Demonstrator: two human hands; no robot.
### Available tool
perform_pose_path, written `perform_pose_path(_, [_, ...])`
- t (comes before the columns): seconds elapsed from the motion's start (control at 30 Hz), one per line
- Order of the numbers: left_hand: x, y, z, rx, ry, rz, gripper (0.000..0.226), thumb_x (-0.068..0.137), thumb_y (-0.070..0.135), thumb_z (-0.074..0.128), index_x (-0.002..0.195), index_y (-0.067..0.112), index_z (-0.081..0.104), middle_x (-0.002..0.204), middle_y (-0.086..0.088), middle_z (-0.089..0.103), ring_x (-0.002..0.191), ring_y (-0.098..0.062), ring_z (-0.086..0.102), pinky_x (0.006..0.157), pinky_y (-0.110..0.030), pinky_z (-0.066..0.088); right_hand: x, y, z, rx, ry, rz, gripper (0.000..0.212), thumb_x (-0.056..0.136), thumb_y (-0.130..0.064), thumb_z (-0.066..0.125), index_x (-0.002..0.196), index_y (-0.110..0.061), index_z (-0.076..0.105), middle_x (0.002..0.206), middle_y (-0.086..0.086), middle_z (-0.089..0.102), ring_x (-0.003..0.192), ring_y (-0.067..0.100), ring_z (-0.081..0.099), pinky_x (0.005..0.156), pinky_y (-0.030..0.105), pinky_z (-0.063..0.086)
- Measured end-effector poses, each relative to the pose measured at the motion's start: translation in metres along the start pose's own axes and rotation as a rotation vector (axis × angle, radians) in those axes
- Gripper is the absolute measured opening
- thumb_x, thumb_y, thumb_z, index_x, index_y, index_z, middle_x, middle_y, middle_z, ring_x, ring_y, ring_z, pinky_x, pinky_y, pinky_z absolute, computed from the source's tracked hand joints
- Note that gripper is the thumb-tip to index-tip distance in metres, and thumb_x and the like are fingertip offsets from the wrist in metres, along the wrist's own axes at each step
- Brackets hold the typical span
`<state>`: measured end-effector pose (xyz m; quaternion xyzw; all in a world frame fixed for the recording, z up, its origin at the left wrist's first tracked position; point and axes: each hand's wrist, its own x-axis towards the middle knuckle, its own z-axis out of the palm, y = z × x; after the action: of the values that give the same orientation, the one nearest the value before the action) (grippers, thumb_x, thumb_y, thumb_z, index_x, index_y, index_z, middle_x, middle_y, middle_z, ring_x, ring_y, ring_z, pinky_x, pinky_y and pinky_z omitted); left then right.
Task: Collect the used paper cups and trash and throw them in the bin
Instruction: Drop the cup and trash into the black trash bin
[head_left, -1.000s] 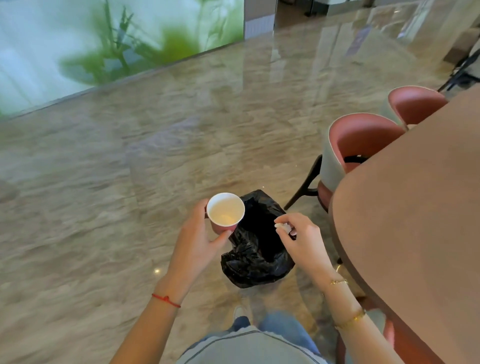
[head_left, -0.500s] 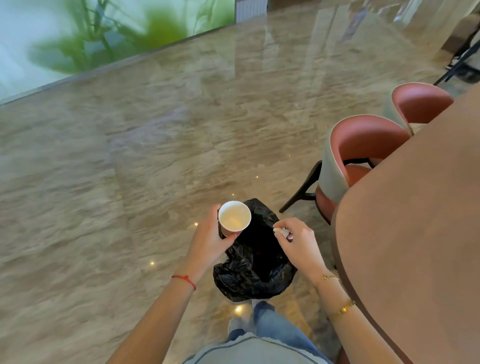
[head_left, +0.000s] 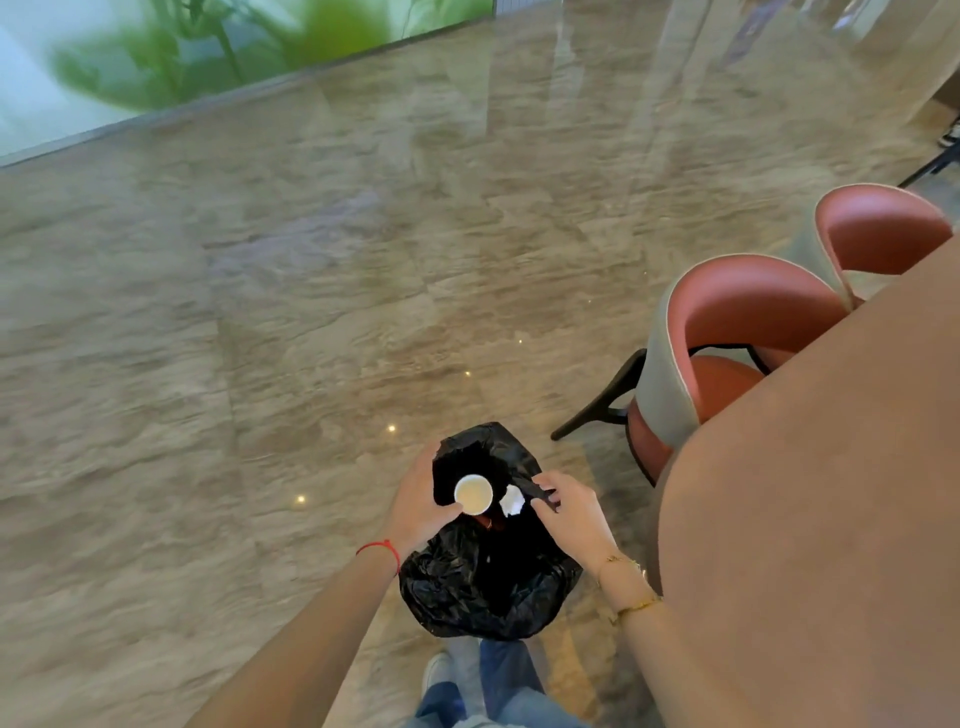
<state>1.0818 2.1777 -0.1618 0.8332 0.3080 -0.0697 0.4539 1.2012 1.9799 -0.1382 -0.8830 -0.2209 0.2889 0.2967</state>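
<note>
Your small white paper cup and the crumpled white tissue were held above the black plastic bin bag 0.5 s ago; now they're inside its mouth. Left hand touches the cup's rim w/ its thumb, otherwise released; right hand pinches the bag's edge. This load looks binned.

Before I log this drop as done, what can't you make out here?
- Head view: whether the left hand grips the paper cup or has let go; the fingers sit behind the black bag.
- What else lies in the bag: dark folds hide it.
- Most of the table: cut off by the right edge.
</note>
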Motion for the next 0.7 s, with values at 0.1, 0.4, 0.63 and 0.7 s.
perform_pose_path(0.1, [-0.006, -0.004, -0.008, 0.044, 0.053, 0.008, 0.076, 0.088, 0.031, 0.066, 0.151, 0.026, 0.023, 0.155, 0.004, 0.029, 0.141, -0.017, 0.03, 0.111, -0.032, 0.03, 0.006, -0.003, -0.01, -0.018, 0.013, -0.065, 0.035, 0.093, -0.021, 0.06, 0.128, -0.018, 0.057, 0.124, -0.002, 0.06, 0.113, 0.01, 0.055, 0.097, 0.024, 0.045])
perform_pose_path(0.4, [-0.071, 0.004, -0.038, 0.085, 0.328, 0.019, 0.044, 0.094, 0.031, 0.058, 0.136, 0.023, 0.047, 0.137, 0.006, 0.051, 0.127, -0.012, 0.047, 0.104, -0.029, 0.039, 0.001, -0.032, -0.034, -0.158, 0.035, -0.333, 0.038, 0.094, -0.03, 0.058, 0.131, -0.024, 0.052, 0.127, -0.008, 0.055, 0.127, 0.008, 0.04, 0.106, 0.022, 0.031])
perform_pose_path(0.63, [-0.139, 0.006, -0.043, 0.077, 0.556, -0.031, 0.041, 0.092, 0.025, 0.061, 0.132, 0.02, 0.053, 0.13, 0.004, 0.056, 0.12, -0.013, 0.052, 0.1, -0.03, 0.042, -0.01, -0.047, -0.039, -0.237, -0.03, -0.518, 0.039, 0.094, -0.03, 0.058, 0.131, -0.023, 0.053, 0.127, -0.008, 0.056, 0.124, 0.008, 0.044, 0.107, 0.024, 0.033])
perform_pose_path(0.7, [-0.161, 0.006, -0.041, 0.061, 0.632, -0.061, 0.041, 0.091, 0.023, 0.062, 0.132, 0.02, 0.053, 0.13, 0.004, 0.057, 0.119, -0.013, 0.053, 0.1, -0.031, 0.043, -0.013, -0.056, -0.037, -0.248, -0.075, -0.57, 0.039, 0.094, -0.03, 0.058, 0.132, -0.024, 0.052, 0.129, -0.008, 0.056, 0.126, 0.009, 0.044, 0.107, 0.023, 0.033])
